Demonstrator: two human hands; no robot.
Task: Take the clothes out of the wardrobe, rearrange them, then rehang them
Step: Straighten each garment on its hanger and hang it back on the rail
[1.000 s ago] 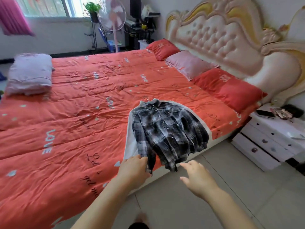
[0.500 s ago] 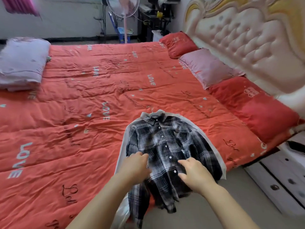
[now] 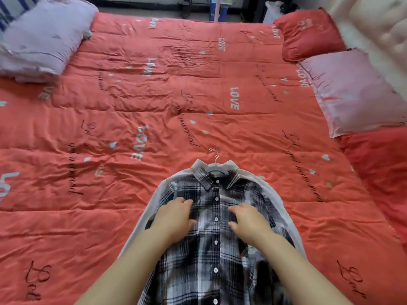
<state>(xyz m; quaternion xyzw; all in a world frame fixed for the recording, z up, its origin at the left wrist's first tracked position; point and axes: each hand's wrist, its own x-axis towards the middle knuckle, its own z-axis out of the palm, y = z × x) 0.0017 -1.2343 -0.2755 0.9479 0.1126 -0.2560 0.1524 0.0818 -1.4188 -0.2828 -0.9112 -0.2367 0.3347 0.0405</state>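
Note:
A black-and-white plaid shirt [image 3: 214, 249] lies buttoned, front up, on the bed near its front edge. Under it lies a white garment [image 3: 154, 194] whose collar and edges show around the plaid. A hanger [image 3: 214, 160] with a metal hook sticks out at the collars. My left hand [image 3: 175, 213] rests on the shirt's chest left of the button line, fingers bent onto the cloth. My right hand [image 3: 246, 219] rests on the chest right of the buttons in the same way. Whether either hand pinches the fabric is unclear.
The bed is covered by an orange-red quilt [image 3: 132, 106] printed with "LOVE". A folded lilac blanket [image 3: 41, 38] sits at the far left. Red pillow [image 3: 308, 34], pink pillow [image 3: 352, 91] and another red pillow [image 3: 378, 168] line the right side by the padded headboard [image 3: 374, 20].
I have moved closer and leaned over the bed. Both hands went from the shirt's hem up onto its chest, either side of the buttons.

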